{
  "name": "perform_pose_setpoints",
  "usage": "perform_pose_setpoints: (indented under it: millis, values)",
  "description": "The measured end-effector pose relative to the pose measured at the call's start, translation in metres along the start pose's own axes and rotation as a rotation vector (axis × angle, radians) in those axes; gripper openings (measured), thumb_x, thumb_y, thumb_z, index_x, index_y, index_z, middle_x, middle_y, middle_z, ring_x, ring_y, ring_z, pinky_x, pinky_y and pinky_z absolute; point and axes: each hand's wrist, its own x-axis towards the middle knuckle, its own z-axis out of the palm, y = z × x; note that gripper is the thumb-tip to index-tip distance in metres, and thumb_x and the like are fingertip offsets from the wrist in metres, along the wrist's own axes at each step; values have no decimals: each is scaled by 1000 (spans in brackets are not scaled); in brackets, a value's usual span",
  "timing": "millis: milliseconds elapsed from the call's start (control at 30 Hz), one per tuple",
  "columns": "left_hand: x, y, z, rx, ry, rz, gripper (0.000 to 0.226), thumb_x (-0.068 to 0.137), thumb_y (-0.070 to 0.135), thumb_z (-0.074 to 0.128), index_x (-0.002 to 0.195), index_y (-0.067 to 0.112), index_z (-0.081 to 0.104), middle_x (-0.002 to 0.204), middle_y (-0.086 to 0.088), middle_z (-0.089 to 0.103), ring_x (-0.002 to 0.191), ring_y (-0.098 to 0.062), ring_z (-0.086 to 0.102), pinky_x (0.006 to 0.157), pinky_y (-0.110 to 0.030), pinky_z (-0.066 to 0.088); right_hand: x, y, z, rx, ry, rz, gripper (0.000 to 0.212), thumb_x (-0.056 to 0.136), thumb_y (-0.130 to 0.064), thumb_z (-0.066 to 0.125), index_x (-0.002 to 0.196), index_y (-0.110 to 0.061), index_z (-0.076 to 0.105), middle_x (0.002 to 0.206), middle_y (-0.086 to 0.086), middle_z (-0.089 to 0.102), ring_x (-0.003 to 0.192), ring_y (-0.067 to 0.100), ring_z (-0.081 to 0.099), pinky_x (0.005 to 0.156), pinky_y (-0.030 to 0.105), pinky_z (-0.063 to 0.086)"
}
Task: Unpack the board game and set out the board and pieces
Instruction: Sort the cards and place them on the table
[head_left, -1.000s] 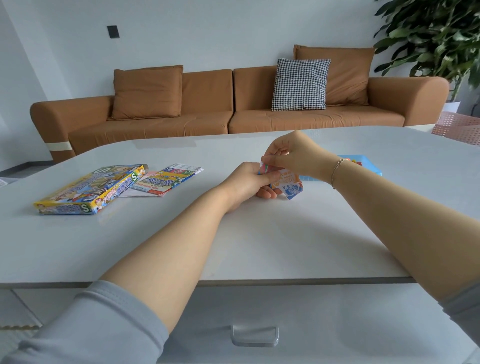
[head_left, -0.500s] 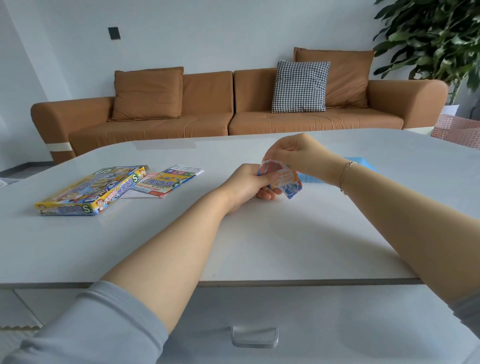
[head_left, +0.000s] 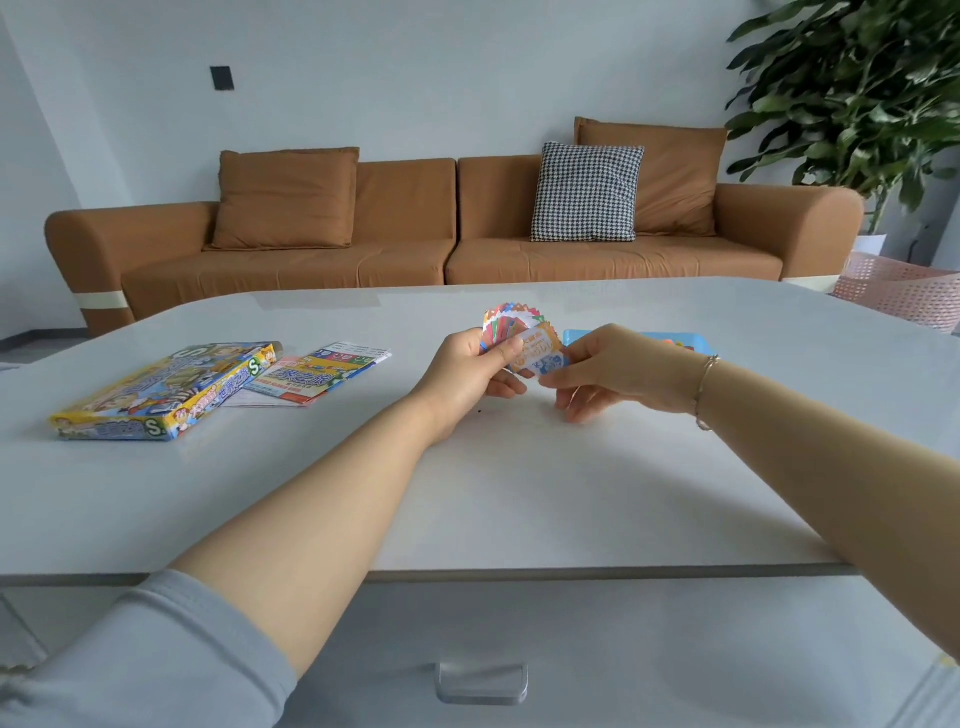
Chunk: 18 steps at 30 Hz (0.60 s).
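Cards (head_left: 519, 338) | now fanned out above counter (head_left: 519, 493), earlier a tight stack | left hand (head_left: 470, 371) grips fan, right hand (head_left: 613, 376) pinches front card | ready for dealing out; box (head_left: 166, 389) at left.

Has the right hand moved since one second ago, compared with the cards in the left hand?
Yes. The right hand has dropped from above the cards to their right side, while the game box lies unmoved.
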Motion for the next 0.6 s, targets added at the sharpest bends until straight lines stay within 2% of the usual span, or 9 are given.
perform_pose_setpoints:
  millis: [167, 267, 333, 400, 467, 533, 600]
  values:
    - [3, -4, -1, 128, 49, 16, 15, 97, 16, 51, 106, 8, 61, 77, 0, 59, 62, -7, 56, 57, -16, 47, 6, 1, -1, 0, 103, -83, 12, 88, -4, 62, 96, 4, 67, 72, 13, 66, 53, 17, 65, 58, 22, 57]
    - [3, -4, 1, 323, 10, 49, 10, 96, 19, 54, 89, 16, 60, 68, 4, 53, 52, -1, 47, 49, -10, 36, 5, 2, -2, -288, 146, -128, 16, 91, -11, 57, 82, -1, 65, 68, 8, 67, 55, 20, 64, 63, 20, 54]
    - [3, -6, 0, 542, -49, 99, 13, 95, 21, 56, 89, 10, 62, 66, 7, 50, 56, -4, 42, 49, -11, 31, 2, 1, 0, -498, 172, -138, 20, 92, -9, 50, 75, -5, 60, 62, 2, 64, 52, 16, 60, 56, 12, 47]
    - [2, -5, 0, 685, -69, 140, 20, 95, 22, 55, 93, 3, 62, 71, 3, 52, 64, -10, 44, 55, -19, 31, 1, -2, 2, -611, 168, -136, 19, 91, -7, 46, 78, -5, 60, 66, 2, 63, 52, 14, 57, 59, 19, 49]
    - [1, -4, 0, 754, -57, 156, 20, 95, 20, 54, 81, 6, 55, 76, -1, 47, 74, -18, 44, 60, -27, 26, 1, -5, 5, -711, 170, -140, 18, 90, -7, 44, 80, -6, 59, 71, 6, 63, 54, 17, 54, 64, 27, 50]
    - [0, -2, 1, 809, -45, 163, 30, 96, 19, 52, 68, 15, 42, 74, 3, 37, 76, -20, 41, 60, -26, 21, 2, -6, 8, -799, 183, -135, 18, 88, -5, 42, 80, -5, 58, 74, 11, 64, 58, 22, 54, 64, 30, 49]
    - [0, -1, 2, 818, -48, 175, 21, 95, 18, 52, 75, 14, 48, 80, 1, 43, 82, -24, 46, 62, -25, 24, 3, -7, 10, -844, 189, -126, 18, 88, -5, 41, 81, -4, 58, 77, 14, 65, 62, 24, 54, 66, 31, 49]
